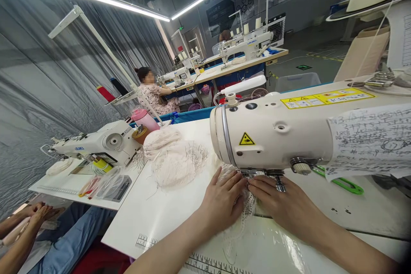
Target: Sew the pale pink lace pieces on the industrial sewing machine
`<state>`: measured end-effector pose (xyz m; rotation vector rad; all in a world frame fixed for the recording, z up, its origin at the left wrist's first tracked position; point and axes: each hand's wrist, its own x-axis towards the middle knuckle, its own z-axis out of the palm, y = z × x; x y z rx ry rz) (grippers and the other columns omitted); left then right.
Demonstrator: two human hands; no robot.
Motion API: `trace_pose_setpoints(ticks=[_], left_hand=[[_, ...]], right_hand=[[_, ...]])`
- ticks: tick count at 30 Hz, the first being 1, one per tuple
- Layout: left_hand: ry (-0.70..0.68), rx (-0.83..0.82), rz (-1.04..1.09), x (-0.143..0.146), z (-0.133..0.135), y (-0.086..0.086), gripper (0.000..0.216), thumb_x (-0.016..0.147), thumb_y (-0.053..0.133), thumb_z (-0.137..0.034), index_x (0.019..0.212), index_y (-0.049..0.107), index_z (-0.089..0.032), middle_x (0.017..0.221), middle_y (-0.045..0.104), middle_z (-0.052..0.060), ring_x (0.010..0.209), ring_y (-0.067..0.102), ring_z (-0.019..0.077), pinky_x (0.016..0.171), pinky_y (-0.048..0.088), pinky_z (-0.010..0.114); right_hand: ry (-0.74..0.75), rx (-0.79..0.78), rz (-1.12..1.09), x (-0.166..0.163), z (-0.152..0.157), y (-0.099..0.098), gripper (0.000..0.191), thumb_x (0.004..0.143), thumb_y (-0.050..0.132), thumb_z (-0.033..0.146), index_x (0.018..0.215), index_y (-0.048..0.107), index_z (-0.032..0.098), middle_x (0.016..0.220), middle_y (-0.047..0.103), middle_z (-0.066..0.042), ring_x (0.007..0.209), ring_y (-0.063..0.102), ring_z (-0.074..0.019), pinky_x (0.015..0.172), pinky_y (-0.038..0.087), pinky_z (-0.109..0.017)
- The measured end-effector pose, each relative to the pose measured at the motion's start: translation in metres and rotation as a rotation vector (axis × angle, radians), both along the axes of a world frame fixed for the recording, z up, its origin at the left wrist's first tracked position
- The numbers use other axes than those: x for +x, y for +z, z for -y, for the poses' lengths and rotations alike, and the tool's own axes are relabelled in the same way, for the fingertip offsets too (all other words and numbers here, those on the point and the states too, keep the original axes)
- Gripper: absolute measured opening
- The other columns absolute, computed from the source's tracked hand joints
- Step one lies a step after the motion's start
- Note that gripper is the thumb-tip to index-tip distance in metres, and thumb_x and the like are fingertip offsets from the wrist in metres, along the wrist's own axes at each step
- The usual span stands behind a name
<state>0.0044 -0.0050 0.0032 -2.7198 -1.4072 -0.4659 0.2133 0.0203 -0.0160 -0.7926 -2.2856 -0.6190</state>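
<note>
At the left, beyond the surface's left edge, a co-worker's hands rest together over a lap. Toward the far left corner of the surface lies a gathered bundle of pale cloth with loose dark threads.

Right of it, nearer the right edge, the left hand lies on a strip of lace cloth, fingers close together and pressing down; whether the thumb pinches it cannot be told. The strip lies under the head of the sewing machine, its tail running toward the near edge. The right hand meets it from the other side, fingers together at the cloth, their grip partly hidden.

The step in hand looks like guiding lace under the needle; the next move would call for light, even pressure, keeping fingertips clear. Green thread snips lie farther right.
</note>
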Motion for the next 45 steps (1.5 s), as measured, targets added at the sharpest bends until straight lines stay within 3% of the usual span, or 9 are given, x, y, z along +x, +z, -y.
trace_pose_setpoints(ticks=[5, 24, 38, 45], left_hand=[[0.007, 0.01, -0.026, 0.0005, 0.0001, 0.0009, 0.044, 0.101, 0.039, -0.033, 0.143, 0.047, -0.025, 0.143, 0.056, 0.001, 0.136, 0.049, 0.0183, 0.125, 0.021, 0.045], [0.004, -0.049, 0.025, 0.0002, -0.0002, 0.0018, 0.044, 0.102, 0.036, -0.033, 0.144, 0.046, -0.025, 0.145, 0.054, -0.001, 0.138, 0.045, 0.0172, 0.126, 0.013, 0.045], [-0.01, 0.046, 0.028, -0.0001, 0.0008, -0.0019, 0.042, 0.1, 0.041, -0.029, 0.141, 0.048, -0.025, 0.141, 0.058, 0.0, 0.135, 0.05, 0.0173, 0.125, 0.019, 0.045], [-0.063, 0.211, 0.123, 0.001, 0.0002, 0.0, 0.037, 0.096, 0.051, -0.028, 0.133, 0.054, -0.025, 0.13, 0.066, 0.001, 0.125, 0.058, 0.0189, 0.12, 0.027, 0.046]], right_hand=[[0.009, -0.006, -0.005, 0.0009, 0.0, 0.0006, 0.042, 0.077, 0.039, -0.004, 0.098, 0.07, 0.016, 0.102, 0.075, -0.005, 0.078, 0.07, -0.0175, 0.078, 0.043, -0.036], [0.021, -0.033, -0.006, 0.0001, -0.0006, -0.0009, 0.042, 0.078, 0.04, -0.005, 0.099, 0.07, 0.016, 0.104, 0.075, -0.006, 0.091, 0.07, -0.0189, 0.078, 0.044, -0.035], [0.003, -0.027, -0.001, -0.0002, 0.0013, -0.0021, 0.042, 0.075, 0.041, -0.002, 0.101, 0.069, 0.015, 0.104, 0.074, -0.005, 0.086, 0.069, -0.0194, 0.079, 0.043, -0.038], [0.006, -0.016, -0.051, -0.0017, 0.002, -0.0029, 0.042, 0.071, 0.042, -0.005, 0.099, 0.067, 0.015, 0.104, 0.073, -0.006, 0.084, 0.068, -0.0184, 0.081, 0.042, -0.037]])
